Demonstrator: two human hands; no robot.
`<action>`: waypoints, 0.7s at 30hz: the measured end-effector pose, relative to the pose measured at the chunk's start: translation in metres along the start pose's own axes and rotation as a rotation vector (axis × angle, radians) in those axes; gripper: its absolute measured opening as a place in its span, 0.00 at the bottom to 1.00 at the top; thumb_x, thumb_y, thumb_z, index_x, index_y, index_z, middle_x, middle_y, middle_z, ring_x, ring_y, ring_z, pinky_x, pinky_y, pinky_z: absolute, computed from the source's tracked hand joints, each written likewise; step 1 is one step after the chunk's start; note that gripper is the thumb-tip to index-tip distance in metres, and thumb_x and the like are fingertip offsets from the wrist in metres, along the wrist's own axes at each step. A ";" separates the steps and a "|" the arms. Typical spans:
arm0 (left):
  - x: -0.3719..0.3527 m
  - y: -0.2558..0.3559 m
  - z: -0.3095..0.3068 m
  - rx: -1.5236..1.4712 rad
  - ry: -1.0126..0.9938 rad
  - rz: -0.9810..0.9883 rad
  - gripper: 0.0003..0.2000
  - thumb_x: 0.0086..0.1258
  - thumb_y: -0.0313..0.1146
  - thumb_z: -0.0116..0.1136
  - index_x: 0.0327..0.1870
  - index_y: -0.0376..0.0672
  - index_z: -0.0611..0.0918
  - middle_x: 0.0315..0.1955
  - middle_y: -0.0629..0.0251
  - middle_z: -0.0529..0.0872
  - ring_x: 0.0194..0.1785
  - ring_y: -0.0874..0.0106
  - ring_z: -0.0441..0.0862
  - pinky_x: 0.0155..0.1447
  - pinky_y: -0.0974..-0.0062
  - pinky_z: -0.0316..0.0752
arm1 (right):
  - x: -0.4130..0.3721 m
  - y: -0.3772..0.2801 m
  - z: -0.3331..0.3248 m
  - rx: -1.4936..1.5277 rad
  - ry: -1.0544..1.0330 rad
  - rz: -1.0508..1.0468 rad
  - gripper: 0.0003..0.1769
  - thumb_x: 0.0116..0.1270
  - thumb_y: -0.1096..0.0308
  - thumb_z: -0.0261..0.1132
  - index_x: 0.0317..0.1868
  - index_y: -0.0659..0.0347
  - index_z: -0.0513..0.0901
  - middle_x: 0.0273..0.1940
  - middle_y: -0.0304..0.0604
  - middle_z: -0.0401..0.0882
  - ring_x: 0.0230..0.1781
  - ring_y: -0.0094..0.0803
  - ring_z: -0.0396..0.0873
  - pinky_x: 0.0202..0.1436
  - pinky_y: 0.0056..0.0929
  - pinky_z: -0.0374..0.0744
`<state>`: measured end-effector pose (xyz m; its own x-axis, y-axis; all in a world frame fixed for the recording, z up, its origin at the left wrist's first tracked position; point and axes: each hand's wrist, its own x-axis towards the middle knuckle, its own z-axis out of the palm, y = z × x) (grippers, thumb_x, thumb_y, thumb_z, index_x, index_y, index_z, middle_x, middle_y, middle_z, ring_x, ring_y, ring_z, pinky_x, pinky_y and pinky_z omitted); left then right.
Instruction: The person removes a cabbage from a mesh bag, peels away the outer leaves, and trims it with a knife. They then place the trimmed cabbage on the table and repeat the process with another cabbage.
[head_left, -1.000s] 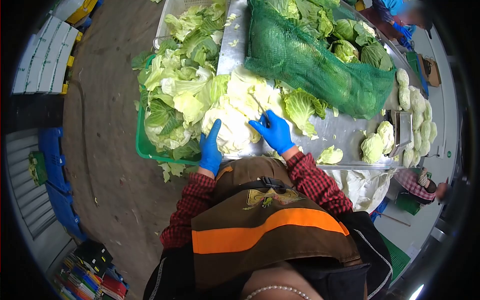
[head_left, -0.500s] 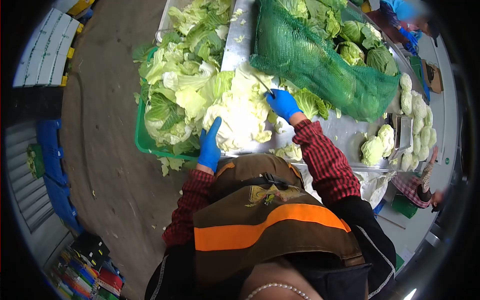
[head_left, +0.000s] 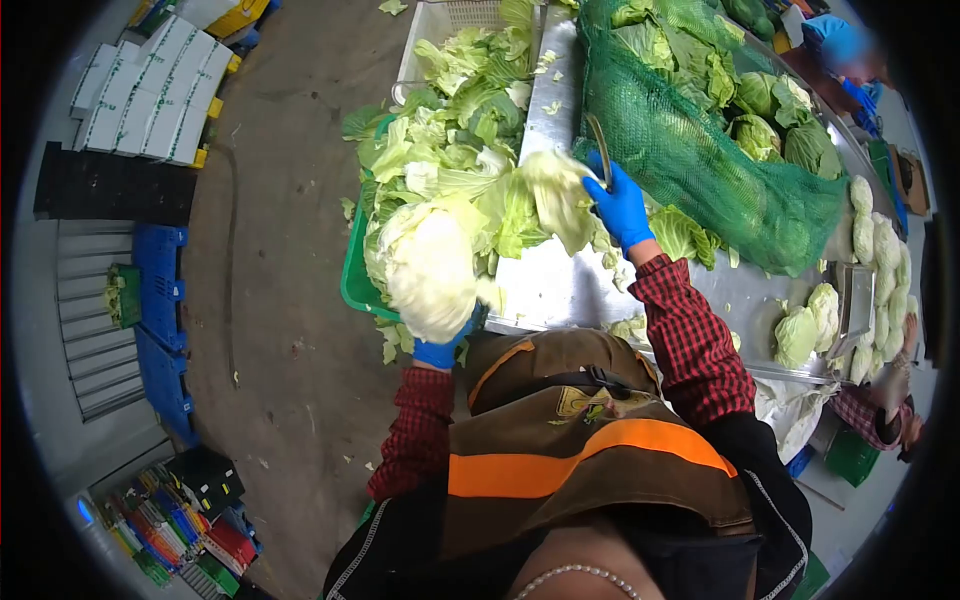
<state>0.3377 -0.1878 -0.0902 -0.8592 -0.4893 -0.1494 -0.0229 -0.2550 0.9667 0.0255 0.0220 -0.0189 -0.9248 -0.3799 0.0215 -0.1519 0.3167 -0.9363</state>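
1. Both hands are occupied: the blue-gloved left hand (head_left: 440, 352) holds the large, round, pale cabbage head (head_left: 430, 270) from its near side, over the leaf-filled green plastic tub (head_left: 352, 272)
2. The blue-gloved right hand (head_left: 622, 208) grips a thin, curved metal blade (head_left: 603, 145), with a limp, pale-green leaf (head_left: 560, 200) at its fingertips
3. Left fingers are mostly hidden; poor support there could let the head roll off
4. Swinging the right wrist outward could snag the blade in the green mesh sack (head_left: 690, 165) beyond it
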 end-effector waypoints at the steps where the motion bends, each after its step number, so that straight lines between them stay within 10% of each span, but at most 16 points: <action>1: -0.010 0.024 0.010 -0.155 0.038 -0.042 0.36 0.76 0.61 0.44 0.77 0.46 0.60 0.74 0.59 0.64 0.74 0.54 0.63 0.77 0.49 0.57 | -0.001 -0.013 0.009 -0.067 -0.022 -0.087 0.28 0.70 0.53 0.67 0.66 0.54 0.77 0.51 0.49 0.85 0.39 0.30 0.83 0.42 0.35 0.81; 4: -0.031 0.088 0.045 -0.642 0.148 -0.177 0.34 0.79 0.56 0.37 0.79 0.42 0.54 0.76 0.52 0.58 0.76 0.51 0.59 0.79 0.45 0.50 | -0.019 -0.121 0.007 0.288 -0.573 0.249 0.37 0.67 0.47 0.69 0.70 0.58 0.72 0.55 0.46 0.82 0.35 0.23 0.77 0.40 0.25 0.78; 6: -0.002 0.028 0.015 -1.097 -0.271 -0.211 0.37 0.79 0.60 0.33 0.79 0.42 0.53 0.76 0.56 0.59 0.76 0.52 0.59 0.78 0.46 0.55 | -0.043 -0.134 0.017 0.296 -0.748 0.220 0.37 0.68 0.45 0.68 0.67 0.63 0.74 0.49 0.40 0.83 0.32 0.20 0.73 0.37 0.20 0.75; 10: 0.007 0.094 0.075 -1.171 -0.416 -0.138 0.42 0.75 0.69 0.31 0.79 0.44 0.55 0.76 0.56 0.60 0.77 0.55 0.60 0.76 0.49 0.60 | -0.047 -0.096 0.017 0.113 -0.729 0.510 0.35 0.68 0.41 0.65 0.62 0.63 0.79 0.41 0.35 0.82 0.31 0.18 0.73 0.35 0.21 0.74; 14: 0.014 0.095 0.086 -0.691 -0.076 -0.410 0.42 0.74 0.65 0.44 0.78 0.41 0.57 0.75 0.54 0.62 0.75 0.58 0.64 0.75 0.56 0.62 | -0.079 -0.045 -0.002 0.346 -0.642 0.676 0.32 0.68 0.36 0.62 0.51 0.60 0.83 0.34 0.33 0.78 0.29 0.19 0.72 0.32 0.22 0.72; 17: 0.017 0.107 0.093 -0.406 -0.120 -0.270 0.36 0.69 0.41 0.64 0.75 0.39 0.62 0.69 0.56 0.71 0.70 0.64 0.70 0.72 0.63 0.67 | -0.094 -0.037 -0.015 0.286 -0.542 0.651 0.35 0.67 0.35 0.62 0.55 0.61 0.82 0.33 0.34 0.78 0.26 0.20 0.70 0.29 0.23 0.72; 19: 0.023 0.121 0.099 -0.318 -0.131 -0.341 0.40 0.56 0.22 0.72 0.72 0.37 0.66 0.63 0.59 0.76 0.65 0.68 0.74 0.68 0.68 0.71 | -0.106 -0.067 -0.025 0.117 -0.517 0.452 0.42 0.63 0.40 0.69 0.66 0.65 0.73 0.49 0.46 0.81 0.46 0.33 0.79 0.51 0.30 0.78; 21: 0.023 0.122 0.105 -0.315 -0.160 -0.335 0.39 0.57 0.23 0.72 0.72 0.37 0.66 0.63 0.59 0.76 0.65 0.68 0.75 0.68 0.68 0.71 | -0.117 -0.078 -0.030 0.075 -0.437 0.257 0.46 0.62 0.42 0.71 0.70 0.66 0.70 0.56 0.51 0.80 0.55 0.38 0.79 0.61 0.33 0.77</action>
<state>0.2618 -0.1422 0.0458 -0.8992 -0.2092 -0.3843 -0.1773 -0.6287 0.7571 0.1347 0.0679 0.0627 -0.6942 -0.6311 -0.3461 0.1015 0.3902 -0.9151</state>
